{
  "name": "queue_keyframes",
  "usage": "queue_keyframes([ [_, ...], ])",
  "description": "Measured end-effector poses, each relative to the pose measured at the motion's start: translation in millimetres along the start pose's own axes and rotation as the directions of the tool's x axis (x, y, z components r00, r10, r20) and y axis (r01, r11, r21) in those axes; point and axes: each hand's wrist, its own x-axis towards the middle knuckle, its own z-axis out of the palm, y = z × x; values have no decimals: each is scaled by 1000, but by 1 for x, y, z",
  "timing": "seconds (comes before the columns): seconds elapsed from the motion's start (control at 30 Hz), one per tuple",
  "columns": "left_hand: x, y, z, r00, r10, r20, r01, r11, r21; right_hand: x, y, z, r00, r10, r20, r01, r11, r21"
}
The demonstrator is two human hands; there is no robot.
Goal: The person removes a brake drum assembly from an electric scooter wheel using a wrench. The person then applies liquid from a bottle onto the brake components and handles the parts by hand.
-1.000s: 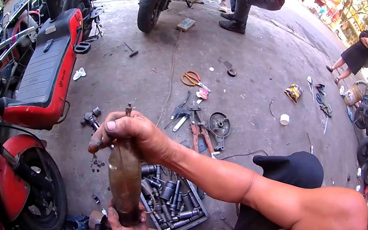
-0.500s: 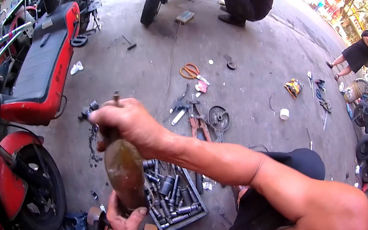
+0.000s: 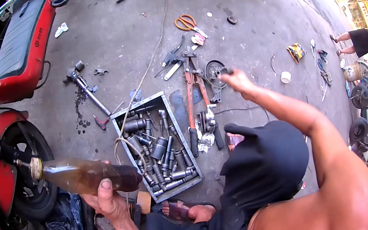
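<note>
In my left hand [image 3: 106, 203] lies a clear bottle [image 3: 77, 174], its fingers wrapped round the lower half. Brown liquid shows through the wall, darkest at the base. The bottle is tilted, with its capped neck and a thin metal spout pointing left. My right hand [image 3: 238, 81] is stretched out over the floor, closed on a small dark part that pokes out at the fingertips; its kind is unclear. Close to that hand lies a round metal wheel-like part with an arm [image 3: 217, 92]. Below the bottle's base, a metal tray [image 3: 198, 171] holds many sockets.
Red-handled bolt cutters [image 3: 189, 94], orange-handled scissors [image 3: 185, 22] and a long-handled tool [image 3: 93, 96] lie on the floor. A cable [image 3: 160, 46] runs across it into the tray. A red scooter [image 3: 41, 46] stands left. A person [image 3: 366, 40] stands far right; another crouches at top.
My right hand has left the bottle's neck and moved right over the floor. The bottle has swung from upright to pointing left. The view has shifted downward.
</note>
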Motion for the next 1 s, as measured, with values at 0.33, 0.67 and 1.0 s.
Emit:
queue_keyframes([
  [0.33, 0, -12, -10, 998, -5, 65, -9, 977, 213, 17, 89, 77, 954, 300, -7, -296, 946, 131],
  [0.67, 51, 123, 66, 887, -313, 340, 60, 808, 586, -30, -38, -90, 792, 298, 532, -608, 463, 645],
  [1.0, 10, 459, 226, 536, -373, 757, -704, 296, 645, -349, -286, -309, 846, 170, 506, -533, 298, 792],
])
